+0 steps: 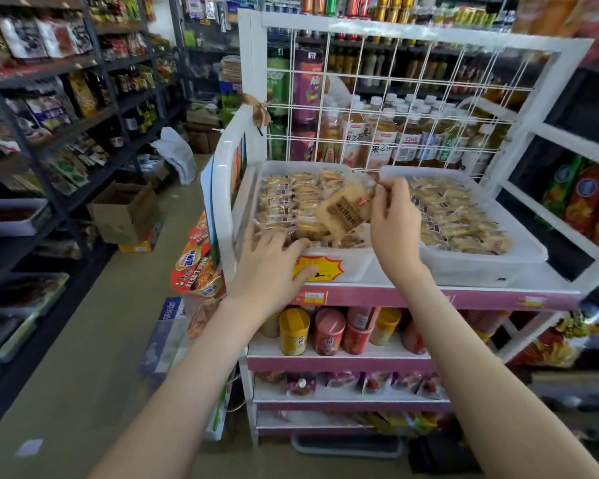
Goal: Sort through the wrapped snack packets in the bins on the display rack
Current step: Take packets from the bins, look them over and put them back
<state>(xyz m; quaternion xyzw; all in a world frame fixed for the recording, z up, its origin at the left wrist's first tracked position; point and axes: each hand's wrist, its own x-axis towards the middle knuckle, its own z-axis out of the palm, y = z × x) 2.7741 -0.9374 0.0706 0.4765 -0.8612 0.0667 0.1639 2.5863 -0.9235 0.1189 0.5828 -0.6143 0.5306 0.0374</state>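
Shop surroundings: stock and fixtures noted.
Drink bottles (388, 133) stand upright in packed rows at centre rear, labels facing forward. Cans (391, 5) line a high shelf above them. Dark metal shelving (125, 60) at left carries bagged goods. An open cardboard box (125, 216) sits on the tan floor (83, 357), a white plastic bag (175, 153) beyond it. Yellow and red tubs (294, 331) stand side by side lower down. Bagged crisps (585, 202) sit at far right.

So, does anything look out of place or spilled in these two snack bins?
Nothing spilled or damaged shows. Only one packet is out of its row: the right hand pinches it, tilted, above the left bin. The left hand rests on that bin's front edge.
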